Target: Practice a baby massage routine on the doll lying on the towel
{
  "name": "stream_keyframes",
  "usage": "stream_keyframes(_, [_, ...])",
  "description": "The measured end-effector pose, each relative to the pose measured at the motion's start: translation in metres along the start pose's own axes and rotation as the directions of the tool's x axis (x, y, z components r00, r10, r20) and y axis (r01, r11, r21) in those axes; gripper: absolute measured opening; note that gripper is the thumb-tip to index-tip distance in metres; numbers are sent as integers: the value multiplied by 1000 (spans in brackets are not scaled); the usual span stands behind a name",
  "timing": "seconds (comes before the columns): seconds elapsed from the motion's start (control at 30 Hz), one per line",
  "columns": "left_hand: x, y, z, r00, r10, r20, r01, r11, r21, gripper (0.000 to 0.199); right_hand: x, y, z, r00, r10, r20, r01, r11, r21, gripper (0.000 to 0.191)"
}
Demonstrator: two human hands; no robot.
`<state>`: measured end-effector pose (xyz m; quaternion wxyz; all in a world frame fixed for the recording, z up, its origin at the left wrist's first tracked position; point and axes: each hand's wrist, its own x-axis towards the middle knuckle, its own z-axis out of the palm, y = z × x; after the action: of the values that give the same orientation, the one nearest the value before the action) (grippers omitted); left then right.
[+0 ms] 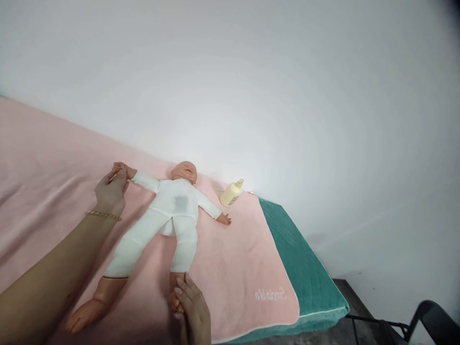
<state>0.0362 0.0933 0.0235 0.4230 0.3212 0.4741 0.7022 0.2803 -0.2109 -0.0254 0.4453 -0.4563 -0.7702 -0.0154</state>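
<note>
A baby doll (pixel 178 203) with a white cloth body lies on its back on a pink blanket (pixel 237 258), arms spread and legs toward me. My left hand (pixel 110 192), with a gold bracelet at the wrist, is closed on the doll's hand (pixel 119 166) at the left. At the bottom of the view, my right hand (pixel 194 306) curls around the doll's foot (pixel 174 303) on the nearer right leg. Its thumb is partly hidden. The doll's other foot (pixel 86 311) rests free on the blanket.
A pale yellow pump bottle (pixel 230 193) stands beside the doll's free arm, near the white wall (pixel 230 86). Beneath the blanket, a green mattress (pixel 302 258) ends at the right. Beyond that edge are dark floor and a black chair-like object (pixel 431 321).
</note>
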Motion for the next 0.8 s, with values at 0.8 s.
stream_keyframes(0.8, [-56, 22, 32, 701, 157, 695, -430, 872, 236, 30, 146, 28, -12, 971, 232, 62, -240, 955, 175, 38])
